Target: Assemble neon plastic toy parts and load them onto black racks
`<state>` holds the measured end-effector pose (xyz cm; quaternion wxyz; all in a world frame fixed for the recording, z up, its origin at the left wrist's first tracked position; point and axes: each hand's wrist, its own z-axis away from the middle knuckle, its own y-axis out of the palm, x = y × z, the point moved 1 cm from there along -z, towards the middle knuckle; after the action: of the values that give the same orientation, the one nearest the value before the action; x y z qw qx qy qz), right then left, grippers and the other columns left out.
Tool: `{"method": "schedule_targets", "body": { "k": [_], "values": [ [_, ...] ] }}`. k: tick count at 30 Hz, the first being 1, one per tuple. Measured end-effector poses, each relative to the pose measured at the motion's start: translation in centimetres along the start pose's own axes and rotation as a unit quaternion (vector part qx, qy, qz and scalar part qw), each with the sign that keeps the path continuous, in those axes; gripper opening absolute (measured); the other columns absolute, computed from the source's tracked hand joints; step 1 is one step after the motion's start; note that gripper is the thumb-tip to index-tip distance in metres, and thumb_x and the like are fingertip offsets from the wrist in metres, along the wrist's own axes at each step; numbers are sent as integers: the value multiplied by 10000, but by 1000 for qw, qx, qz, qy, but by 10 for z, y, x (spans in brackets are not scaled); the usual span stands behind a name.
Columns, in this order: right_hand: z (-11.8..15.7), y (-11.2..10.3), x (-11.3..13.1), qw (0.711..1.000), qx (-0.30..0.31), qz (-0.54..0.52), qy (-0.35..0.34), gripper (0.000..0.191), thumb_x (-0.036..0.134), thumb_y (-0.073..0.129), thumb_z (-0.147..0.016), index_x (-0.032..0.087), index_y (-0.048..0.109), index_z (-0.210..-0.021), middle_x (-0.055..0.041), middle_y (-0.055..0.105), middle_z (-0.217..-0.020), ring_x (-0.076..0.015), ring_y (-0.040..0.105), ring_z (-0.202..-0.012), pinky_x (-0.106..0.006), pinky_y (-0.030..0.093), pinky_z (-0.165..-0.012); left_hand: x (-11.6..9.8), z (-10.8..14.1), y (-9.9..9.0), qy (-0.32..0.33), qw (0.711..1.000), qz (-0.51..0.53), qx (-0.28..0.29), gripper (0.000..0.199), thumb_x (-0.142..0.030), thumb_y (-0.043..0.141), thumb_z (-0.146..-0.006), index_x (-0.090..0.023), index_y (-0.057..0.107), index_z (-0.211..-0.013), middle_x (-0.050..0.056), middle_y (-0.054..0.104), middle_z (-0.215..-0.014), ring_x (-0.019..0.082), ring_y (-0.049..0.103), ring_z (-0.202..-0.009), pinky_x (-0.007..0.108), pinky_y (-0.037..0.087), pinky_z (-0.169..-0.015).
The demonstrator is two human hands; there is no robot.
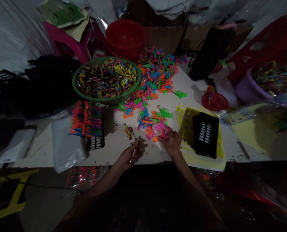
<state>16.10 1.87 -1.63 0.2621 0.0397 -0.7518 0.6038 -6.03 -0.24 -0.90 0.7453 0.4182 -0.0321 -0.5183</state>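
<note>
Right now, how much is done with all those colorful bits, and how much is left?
Looks done: the neat rows of bright pieces on a black rack. In hand: the left hand holds little sticks; the right hand's fingers touch the small loose pile. Probably plenty left: a full green bowl, a big loose pile.

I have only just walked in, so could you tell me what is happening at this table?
A person's left hand holds a few small, shiny pieces, while the right hand touches the near edge of a pile of bright plastic pieces. A green basin of small colourful pieces stands beyond.
</note>
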Motion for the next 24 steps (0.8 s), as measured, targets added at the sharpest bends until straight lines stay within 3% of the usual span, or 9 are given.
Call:
{"method": "schedule_targets", "body": {
  "k": [2, 4, 8, 11, 15, 19, 22, 24],
  "values": [
    [1, -2, -5, 994, 59, -90, 28, 475, 644, 558, -623, 172, 536, -674, -55, 565, -692, -217, 526, -718, -370, 417, -671, 3, 2, 0, 33, 998, -49, -31, 302, -411, 626, -718, -154, 522, -837, -10, 559, -635, 7, 342, -347, 103, 114, -262],
    [5, -7, -6, 967, 114, -211, 83, 462, 633, 597, -578, 189, 481, -631, 14, 500, -565, -149, 482, -571, -294, 402, -559, 4, 4, 1, 66, 989, -117, -67, 321, -433, 633, -705, -144, 514, -779, 2, 581, -634, 14, 367, -356, 112, 130, -269],
    [17, -17, 3, 864, 174, -434, 188, 447, 511, 722, -495, 200, 444, -654, 59, 481, -569, -87, 433, -499, -211, 360, -454, 6, 6, 9, 101, 972, -203, -60, 360, -467, 614, -710, -132, 540, -818, 66, 650, -781, 47, 498, -447, 126, 179, -298],
    [23, -14, 18, 795, 198, -526, 229, 436, 438, 762, -469, 203, 468, -689, 64, 507, -614, -76, 440, -498, -185, 346, -415, 10, 3, 22, 109, 967, -224, -46, 416, -479, 612, -703, -145, 554, -944, 78, 658, -849, 91, 584, -547, 140, 201, -321],
    [22, -5, 31, 761, 216, -569, 224, 355, 447, 725, -545, 203, 519, -700, 54, 540, -626, -87, 463, -503, -193, 365, -408, 13, -2, 37, 120, 958, -256, -48, 434, -433, 651, -677, -137, 582, -987, 16, 615, -650, 77, 530, -468, 156, 234, -338],
    [14, -8, 23, 716, 202, -630, 222, 289, 476, 611, -651, 198, 581, -720, 10, 597, -675, -108, 508, -526, -227, 411, -454, 8, 1, 37, 104, 965, -232, -71, 374, -394, 681, -647, -122, 596, -889, -11, 571, -597, 40, 438, -407, 154, 198, -326],
    [22, -11, 19, 681, 228, -675, 167, 232, 368, 646, -608, 212, 616, -776, -4, 628, -729, -132, 560, -592, -272, 464, -552, 6, 5, 34, 105, 973, -194, -63, 376, -395, 702, -618, -130, 579, -854, -26, 552, -594, 35, 428, -405, 153, 176, -322],
    [36, -10, 22, 686, 240, -677, 118, 246, 350, 655, -612, 225, 626, -822, -12, 642, -783, -162, 589, -688, -311, 483, -641, 8, 7, 33, 121, 973, -187, -65, 386, -411, 697, -622, -135, 574, -863, -41, 530, -562, 34, 415, -394, 154, 179, -325]
  ]
}}
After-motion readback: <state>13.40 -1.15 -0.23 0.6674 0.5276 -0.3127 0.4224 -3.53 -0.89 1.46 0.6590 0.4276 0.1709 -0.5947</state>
